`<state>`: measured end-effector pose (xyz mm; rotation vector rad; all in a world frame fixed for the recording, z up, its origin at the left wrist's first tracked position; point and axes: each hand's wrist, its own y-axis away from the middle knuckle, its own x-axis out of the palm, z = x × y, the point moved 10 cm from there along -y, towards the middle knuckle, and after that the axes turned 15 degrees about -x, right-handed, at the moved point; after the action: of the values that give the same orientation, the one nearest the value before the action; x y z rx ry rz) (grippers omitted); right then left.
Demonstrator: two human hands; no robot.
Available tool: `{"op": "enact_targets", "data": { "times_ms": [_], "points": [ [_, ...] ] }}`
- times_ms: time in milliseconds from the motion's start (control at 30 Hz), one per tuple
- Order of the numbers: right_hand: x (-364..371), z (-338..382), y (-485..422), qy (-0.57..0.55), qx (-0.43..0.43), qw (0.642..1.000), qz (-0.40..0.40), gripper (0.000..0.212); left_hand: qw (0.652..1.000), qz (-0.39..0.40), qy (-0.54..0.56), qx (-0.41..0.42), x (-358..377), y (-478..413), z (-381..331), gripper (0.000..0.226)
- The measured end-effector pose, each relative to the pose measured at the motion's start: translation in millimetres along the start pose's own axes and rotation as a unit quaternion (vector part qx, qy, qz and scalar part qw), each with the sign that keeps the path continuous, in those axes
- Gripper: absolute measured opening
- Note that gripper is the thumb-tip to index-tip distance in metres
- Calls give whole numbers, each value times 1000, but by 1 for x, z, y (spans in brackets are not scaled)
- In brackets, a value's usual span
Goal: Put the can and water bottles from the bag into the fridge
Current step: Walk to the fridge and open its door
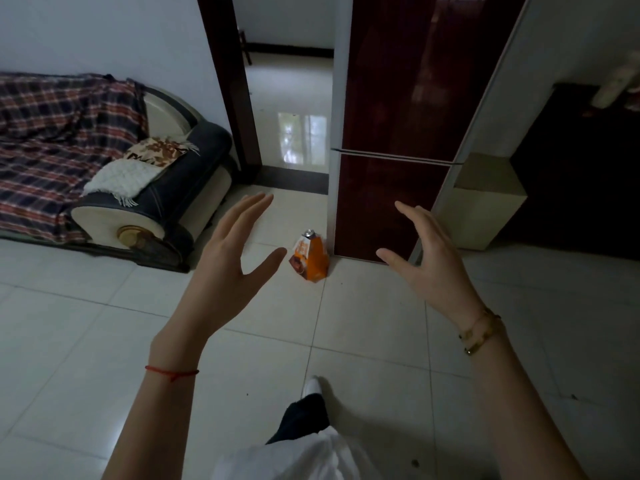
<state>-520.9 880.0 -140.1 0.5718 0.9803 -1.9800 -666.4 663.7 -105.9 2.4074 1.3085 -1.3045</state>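
Observation:
An orange paper bag [309, 259] stands on the tiled floor beside the fridge's bottom left corner. A silvery can top [309, 233] pokes out of the bag's opening; the rest of its contents are hidden. The fridge [398, 133] is tall with dark red glossy doors, both closed. My left hand [230, 261] hovers open, fingers spread, left of the bag and well above the floor. My right hand [424, 259] hovers open in front of the fridge's lower door. Neither hand touches anything.
A sofa [104, 161] with a plaid cover and cushions sits at the left. An open doorway [294, 109] lies between sofa and fridge. A cream box [485, 199] and a dark cabinet [581, 174] stand right of the fridge. My foot [311, 388] is on the tiles below.

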Motion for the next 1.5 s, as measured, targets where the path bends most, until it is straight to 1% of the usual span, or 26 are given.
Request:
{"op": "enact_targets", "data": {
  "times_ms": [167, 267, 600, 1033, 1200, 1367, 1500],
  "points": [
    [19, -20, -90, 6, -15, 1000, -4, 70, 1000, -3, 2, -11, -3, -86, 25, 69],
    [28, -32, -130, 6, -18, 1000, -14, 69, 1000, 9, -1, -10, 4, -129, 38, 70],
    [50, -82, -208, 14, -3, 1000, -19, 68, 999, 43, 5, -12, 36, -225, 63, 69],
    [69, -161, -344, 6, -29, 1000, -7, 68, 999, 38, 5, -24, 83, -370, 85, 69],
    [67, -191, -406, 4, -48, 999, -2, 69, 999, 20, 11, -23, 92, -433, 89, 68],
    [63, -211, -453, 25, -76, 997, -6, 67, 1000, 10, 13, -22, 107, -479, 94, 69],
    [63, -225, -482, 45, -79, 996, -7, 66, 1000, 12, 8, -12, 120, -511, 97, 69]
  ]
}}
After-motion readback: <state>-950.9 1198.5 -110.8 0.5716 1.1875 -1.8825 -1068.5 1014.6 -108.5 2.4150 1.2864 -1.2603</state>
